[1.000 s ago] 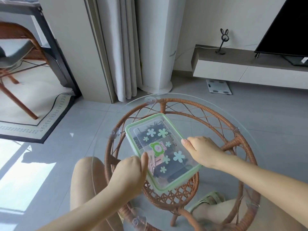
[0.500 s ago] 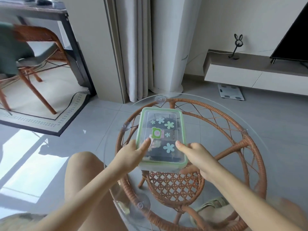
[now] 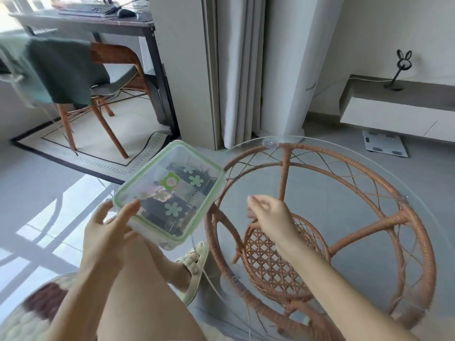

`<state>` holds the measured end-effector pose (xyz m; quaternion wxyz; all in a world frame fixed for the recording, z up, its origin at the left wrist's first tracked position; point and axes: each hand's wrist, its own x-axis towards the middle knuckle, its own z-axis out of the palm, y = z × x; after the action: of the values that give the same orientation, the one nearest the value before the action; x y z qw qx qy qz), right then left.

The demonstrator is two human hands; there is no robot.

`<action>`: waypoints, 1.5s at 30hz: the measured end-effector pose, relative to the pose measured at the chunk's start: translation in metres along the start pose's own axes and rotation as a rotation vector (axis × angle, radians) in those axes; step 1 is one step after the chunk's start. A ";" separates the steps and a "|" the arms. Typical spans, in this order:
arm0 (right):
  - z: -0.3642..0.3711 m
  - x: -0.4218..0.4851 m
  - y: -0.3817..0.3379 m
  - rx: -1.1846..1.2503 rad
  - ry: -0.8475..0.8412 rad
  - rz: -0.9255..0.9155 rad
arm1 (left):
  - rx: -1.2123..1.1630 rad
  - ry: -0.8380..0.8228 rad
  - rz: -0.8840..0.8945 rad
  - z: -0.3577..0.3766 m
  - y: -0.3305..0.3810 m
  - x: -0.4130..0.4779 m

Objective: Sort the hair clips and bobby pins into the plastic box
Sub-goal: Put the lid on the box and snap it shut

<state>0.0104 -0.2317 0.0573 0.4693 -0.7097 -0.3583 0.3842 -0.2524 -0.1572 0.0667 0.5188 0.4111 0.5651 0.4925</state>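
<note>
**Lidded box held off the tabletop**

The clear rectangular plastic box with a green-rimmed, flower-stickered lid [image 3: 170, 190] is tilted in the air just left of the round glass tabletop [image 3: 332, 156]. The left hand [image 3: 105, 232] grips its near corner, thumb on the lid. The right hand [image 3: 270, 217] hovers over the glass, fingers loosely curled, holding nothing.

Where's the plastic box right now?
Head view, left of centre: the left hand holds the plastic box, lid on, beside the left rim of the rattan table, above the person's knee.
</note>
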 end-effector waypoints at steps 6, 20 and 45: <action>-0.085 0.033 0.026 -0.407 0.348 -0.079 | 0.114 0.092 -0.008 -0.064 0.018 0.037; -0.132 0.067 0.086 -1.111 0.472 -0.165 | 0.304 -0.356 -0.217 0.031 -0.058 0.175; -0.125 0.071 0.085 -1.270 0.487 -0.144 | 0.283 -1.170 -0.540 0.270 -0.233 0.180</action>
<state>0.1651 -0.2442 -0.0042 0.0535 -0.8881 -0.4447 -0.1030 0.0042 0.0125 -0.1886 0.7865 0.5189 0.3327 -0.0388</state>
